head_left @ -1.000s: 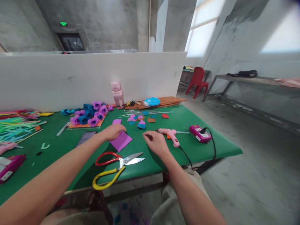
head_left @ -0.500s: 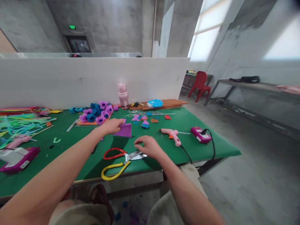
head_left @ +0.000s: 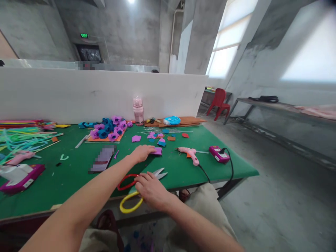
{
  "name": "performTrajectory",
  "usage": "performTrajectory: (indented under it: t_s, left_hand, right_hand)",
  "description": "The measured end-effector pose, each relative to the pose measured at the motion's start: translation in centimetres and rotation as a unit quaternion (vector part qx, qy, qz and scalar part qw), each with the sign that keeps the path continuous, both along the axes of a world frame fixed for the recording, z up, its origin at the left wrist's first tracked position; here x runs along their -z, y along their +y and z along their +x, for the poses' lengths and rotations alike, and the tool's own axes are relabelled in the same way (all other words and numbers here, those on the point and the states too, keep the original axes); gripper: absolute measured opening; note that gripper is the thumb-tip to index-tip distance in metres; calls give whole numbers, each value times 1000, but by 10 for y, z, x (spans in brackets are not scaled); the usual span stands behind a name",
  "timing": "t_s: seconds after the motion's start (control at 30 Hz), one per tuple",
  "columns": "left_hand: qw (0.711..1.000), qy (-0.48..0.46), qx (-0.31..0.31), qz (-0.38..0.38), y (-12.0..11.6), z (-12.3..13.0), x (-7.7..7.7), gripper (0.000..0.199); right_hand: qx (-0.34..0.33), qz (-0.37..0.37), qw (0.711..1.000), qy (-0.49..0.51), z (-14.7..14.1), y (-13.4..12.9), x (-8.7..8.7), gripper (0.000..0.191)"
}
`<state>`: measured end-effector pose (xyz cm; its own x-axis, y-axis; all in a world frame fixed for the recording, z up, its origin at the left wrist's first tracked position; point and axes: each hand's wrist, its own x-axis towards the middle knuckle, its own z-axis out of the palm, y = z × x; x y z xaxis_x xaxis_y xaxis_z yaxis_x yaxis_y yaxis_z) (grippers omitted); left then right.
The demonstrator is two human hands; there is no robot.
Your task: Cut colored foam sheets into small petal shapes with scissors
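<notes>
My left hand (head_left: 143,153) has its fingers closed on the edge of a purple craft sheet (head_left: 158,151), low over the green table. In front of it, my right hand (head_left: 150,187) grips large scissors near the pivot. One handle of the scissors (head_left: 129,206) is yellow, the other red; the blades point right and stand apart. Behind my left hand lies a small purple piece (head_left: 136,138). Cut scraps (head_left: 161,142) in blue, pink and brown are scattered beyond the sheet.
A pink glue gun (head_left: 191,154) and a purple power block (head_left: 219,154) with a cable lie to the right. Purple and blue flowers (head_left: 107,128) are heaped at the back left. A phone (head_left: 103,159) lies left of my arm; a pink bottle (head_left: 138,111) stands behind.
My left hand has moved right with the purple sheet. My right hand has come down leftward and taken hold of the scissors. A separate purple piece now shows on the table.
</notes>
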<state>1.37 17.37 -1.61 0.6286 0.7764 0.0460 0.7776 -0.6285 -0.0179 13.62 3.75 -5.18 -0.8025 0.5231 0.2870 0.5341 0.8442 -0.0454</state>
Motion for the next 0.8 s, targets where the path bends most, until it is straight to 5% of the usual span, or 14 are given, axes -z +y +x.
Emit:
performTrajectory:
  t_s: [0.17,0.27,0.33,0.43,0.53,0.67,0.8]
  left_hand:
    - [999,8,27,-36,-46,-24,7,53]
    - [995,7,68,-68,-81,-46,-6,58]
    - [992,-11,101,-71,-90,-48,-17,63]
    - [998,-20,55,-1,-73,-20,-28,63]
    - [999,-22,48,14,-37,34,-26,56]
    - [1000,-10,21,2,-7,85,-9,30]
    - [997,13,58,-51,-25,63,-1,29]
  right_hand:
    - [16,-31,998,42,39,-13,-9,13]
    - [43,-94,977,187,73,-6,-21,13]
    - [92,-100,937,322,90,5,-27,12]
    - [232,-15,823,517,106,23,-27,16]
    - [327,62,731,596,113,30,-19,18]
    - [359,88,706,604,118,21,-12,17]
    - [330,80,733,590,119,8,-13,14]
